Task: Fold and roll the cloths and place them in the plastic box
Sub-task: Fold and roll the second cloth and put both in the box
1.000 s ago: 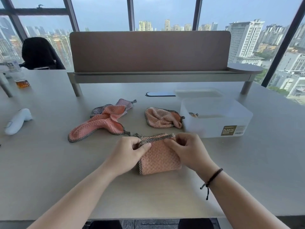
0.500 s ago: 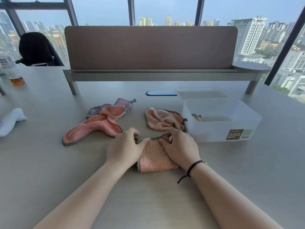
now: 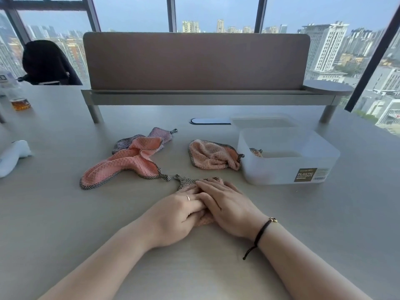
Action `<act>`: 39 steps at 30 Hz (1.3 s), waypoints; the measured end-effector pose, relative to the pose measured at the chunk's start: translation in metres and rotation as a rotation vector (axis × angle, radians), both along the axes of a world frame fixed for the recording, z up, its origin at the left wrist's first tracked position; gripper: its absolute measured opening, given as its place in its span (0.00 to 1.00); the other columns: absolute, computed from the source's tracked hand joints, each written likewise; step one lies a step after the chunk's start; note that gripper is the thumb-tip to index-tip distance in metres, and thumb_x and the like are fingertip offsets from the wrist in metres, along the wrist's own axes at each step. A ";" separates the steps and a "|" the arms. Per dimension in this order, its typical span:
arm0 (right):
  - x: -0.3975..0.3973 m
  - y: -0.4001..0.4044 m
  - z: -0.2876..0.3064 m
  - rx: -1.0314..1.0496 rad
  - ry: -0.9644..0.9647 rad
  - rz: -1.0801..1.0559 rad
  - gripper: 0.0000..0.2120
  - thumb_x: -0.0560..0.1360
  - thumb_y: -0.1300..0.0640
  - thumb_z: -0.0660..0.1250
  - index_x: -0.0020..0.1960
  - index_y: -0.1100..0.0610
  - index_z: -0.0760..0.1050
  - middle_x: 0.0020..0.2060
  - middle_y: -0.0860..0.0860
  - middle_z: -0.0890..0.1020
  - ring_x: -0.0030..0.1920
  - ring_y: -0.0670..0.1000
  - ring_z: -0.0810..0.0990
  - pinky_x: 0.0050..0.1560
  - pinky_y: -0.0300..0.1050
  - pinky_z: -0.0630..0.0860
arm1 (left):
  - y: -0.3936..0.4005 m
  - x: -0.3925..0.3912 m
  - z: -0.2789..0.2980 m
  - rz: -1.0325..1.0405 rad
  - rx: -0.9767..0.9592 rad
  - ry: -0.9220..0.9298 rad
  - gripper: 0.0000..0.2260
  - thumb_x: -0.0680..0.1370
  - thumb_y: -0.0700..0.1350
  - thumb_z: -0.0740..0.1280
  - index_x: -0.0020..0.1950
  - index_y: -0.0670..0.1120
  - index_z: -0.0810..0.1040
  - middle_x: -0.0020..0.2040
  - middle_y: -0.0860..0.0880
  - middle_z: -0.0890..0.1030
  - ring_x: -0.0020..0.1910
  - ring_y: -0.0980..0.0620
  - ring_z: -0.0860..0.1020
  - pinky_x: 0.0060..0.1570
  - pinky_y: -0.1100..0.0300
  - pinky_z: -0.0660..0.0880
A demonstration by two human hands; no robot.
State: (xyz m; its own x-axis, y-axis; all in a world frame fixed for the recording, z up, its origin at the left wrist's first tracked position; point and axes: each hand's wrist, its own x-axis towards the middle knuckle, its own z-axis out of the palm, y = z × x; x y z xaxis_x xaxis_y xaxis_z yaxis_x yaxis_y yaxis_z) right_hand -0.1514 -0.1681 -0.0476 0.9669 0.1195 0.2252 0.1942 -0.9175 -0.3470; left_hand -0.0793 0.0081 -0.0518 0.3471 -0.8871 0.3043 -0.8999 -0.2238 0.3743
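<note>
The fingers (image 3: 213,187) of both hands lie fairly straight and close together, pressing down on a pink cloth (image 3: 188,182) that is almost wholly hidden beneath them; only its checked edge and a bit of pink by the palms show. The right hand (image 3: 227,204) partly overlaps the left hand (image 3: 175,211). This looks like a roll or fold being made on the table (image 3: 65,224), so this cloth is not finished. Two more cloths wait: a spread pink one (image 3: 127,164) lying over a purplish one (image 3: 159,134), and a crumpled one (image 3: 211,155) touching the plastic box (image 3: 287,169). Inside the box a scrap of cloth (image 3: 256,152) shows, probably one already placed. Most of the work remains.
</note>
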 end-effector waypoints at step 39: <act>-0.035 -0.020 0.001 0.406 -0.047 -0.129 0.03 0.78 0.51 0.63 0.50 0.47 0.75 0.41 0.47 0.83 0.44 0.48 0.81 0.49 0.50 0.77 | 0.030 0.000 0.001 0.308 -0.168 0.015 0.13 0.75 0.51 0.70 0.60 0.57 0.80 0.54 0.62 0.84 0.49 0.61 0.82 0.50 0.68 0.74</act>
